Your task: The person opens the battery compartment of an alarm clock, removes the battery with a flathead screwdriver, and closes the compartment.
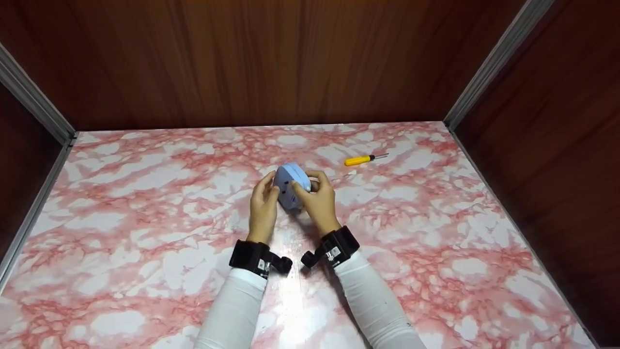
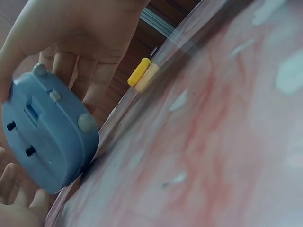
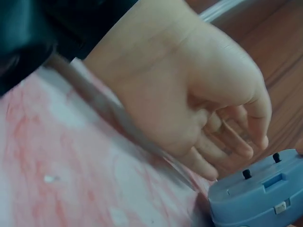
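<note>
The blue plastic casing point(image 2: 52, 130) is tilted between my hands above the bench point(image 1: 145, 242). I judge it light, stiff and slightly slick, its black pegs point(image 2: 31, 151) most fragile, so the rim suits gripping. My right hand point(image 1: 320, 201) pinches it, thumb against fingers; my left hand's point(image 1: 264, 208) fingers bend loosely at its edge. Beyond lies a yellow-handled screwdriver point(image 1: 357, 160).
</note>
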The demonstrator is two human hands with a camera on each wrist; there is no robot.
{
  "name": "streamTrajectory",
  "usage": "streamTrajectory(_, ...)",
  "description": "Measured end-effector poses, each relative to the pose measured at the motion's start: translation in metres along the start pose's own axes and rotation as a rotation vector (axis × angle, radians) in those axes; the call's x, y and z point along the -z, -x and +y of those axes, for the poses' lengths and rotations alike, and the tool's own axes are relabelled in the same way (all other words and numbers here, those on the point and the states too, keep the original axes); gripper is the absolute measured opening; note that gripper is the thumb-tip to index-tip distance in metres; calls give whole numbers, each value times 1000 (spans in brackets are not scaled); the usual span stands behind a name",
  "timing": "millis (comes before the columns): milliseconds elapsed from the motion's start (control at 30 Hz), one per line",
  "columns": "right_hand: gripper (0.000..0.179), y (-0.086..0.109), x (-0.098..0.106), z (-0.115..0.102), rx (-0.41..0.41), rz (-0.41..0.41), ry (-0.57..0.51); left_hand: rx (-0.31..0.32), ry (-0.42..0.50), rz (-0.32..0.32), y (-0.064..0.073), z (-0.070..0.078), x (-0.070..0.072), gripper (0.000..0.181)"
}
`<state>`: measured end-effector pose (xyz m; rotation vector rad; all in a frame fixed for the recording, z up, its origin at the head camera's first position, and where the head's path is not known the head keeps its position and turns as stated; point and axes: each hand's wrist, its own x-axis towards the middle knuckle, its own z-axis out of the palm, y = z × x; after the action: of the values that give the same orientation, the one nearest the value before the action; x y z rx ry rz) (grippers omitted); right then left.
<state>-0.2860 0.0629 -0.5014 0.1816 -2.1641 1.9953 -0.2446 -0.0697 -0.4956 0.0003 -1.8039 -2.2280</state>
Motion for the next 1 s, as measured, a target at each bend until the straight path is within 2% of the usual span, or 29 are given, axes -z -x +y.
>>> streamTrajectory(200, 35, -3, 2, -2, -111, 11, -58, 54, 0, -21, -11, -24, 6, 44)
streamTrajectory(300, 35, -4, 3, -1, -129, 15, -33, 66, -34, -29, -12, -27, 7, 45)
streamTrajectory(467, 35, -4, 5, -2, -159, 9, -25, 69, -33, -53, -14, -26, 11, 46)
streamTrajectory(633, 39, -3, 7, -2, -201, -5, -50, 90, -2, -118, -16, -23, 16, 45)
streamTrajectory(867, 44, -3, 9, -2, -218, -101, -75, 103, 44, -210, -18, -19, 23, 44)
streamTrajectory(1000, 45, -3, 9, 0, -214, -133, -90, 102, 76, -198, -18, -18, 23, 43)
